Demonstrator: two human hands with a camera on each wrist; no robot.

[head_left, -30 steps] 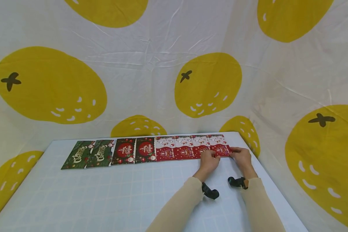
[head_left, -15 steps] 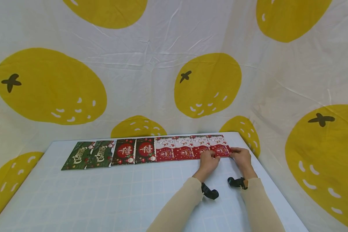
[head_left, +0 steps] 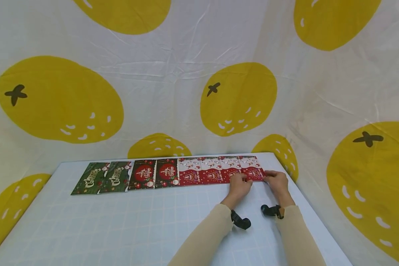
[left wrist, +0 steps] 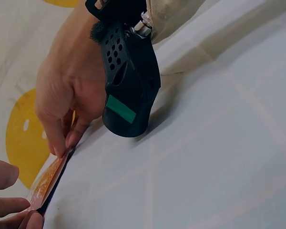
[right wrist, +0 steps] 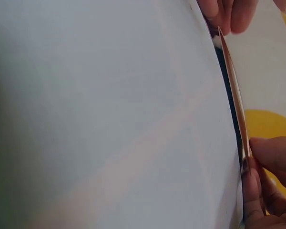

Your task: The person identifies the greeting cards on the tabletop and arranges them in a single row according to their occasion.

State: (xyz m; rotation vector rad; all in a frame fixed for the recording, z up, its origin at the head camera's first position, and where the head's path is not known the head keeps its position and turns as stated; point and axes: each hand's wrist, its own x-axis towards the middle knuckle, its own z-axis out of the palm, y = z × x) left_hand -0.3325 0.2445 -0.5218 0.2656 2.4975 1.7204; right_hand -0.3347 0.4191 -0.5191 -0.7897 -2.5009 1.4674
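A row of Christmas cards lies along the far part of the table in the head view. At its right end is a red-and-white Christmas card [head_left: 252, 170]. My left hand [head_left: 239, 186] pinches this card's near left corner, and my right hand [head_left: 277, 183] pinches its near right corner. In the right wrist view the card [right wrist: 234, 90] is seen edge-on, its near edge slightly off the table, between right-hand fingers [right wrist: 276, 155] and left-hand fingers [right wrist: 242, 14]. The left wrist view shows the same card [left wrist: 48, 179] bowed a little. Fingers hide parts of the corners.
Left of it lie several more cards: red-and-white ones [head_left: 190, 173], dark ones with a red circle [head_left: 143, 174], and green ones [head_left: 90, 179] at the far left. The table [head_left: 119, 229] has a pale checked cover. A curtain [head_left: 173, 99] printed with yellow fruit stands close behind.
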